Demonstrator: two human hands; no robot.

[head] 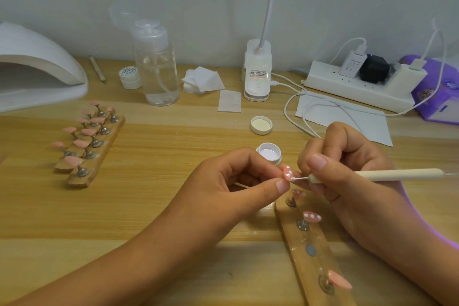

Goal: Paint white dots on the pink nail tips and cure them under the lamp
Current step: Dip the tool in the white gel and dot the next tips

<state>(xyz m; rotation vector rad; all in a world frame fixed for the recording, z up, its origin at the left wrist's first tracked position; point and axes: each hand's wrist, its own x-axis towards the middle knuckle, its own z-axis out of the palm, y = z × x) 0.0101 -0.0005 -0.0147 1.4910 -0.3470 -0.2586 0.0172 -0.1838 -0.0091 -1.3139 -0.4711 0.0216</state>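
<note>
Head view: left hand (238, 179) pinches pink nail tip (288, 172) steady while right hand (345, 169), fingers clamped on dotting tool (397, 174), adds white dots.

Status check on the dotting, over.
Left hand pinches pink nail tip, several white dots on. Right hand grips dotting pen, point at the tip. Nothing blocking.

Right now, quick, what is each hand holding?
Left hand: fingers pinch a pink nail tip that has white dots on it.
Right hand: fingers grip the dotting tool, its point at that nail.
</note>
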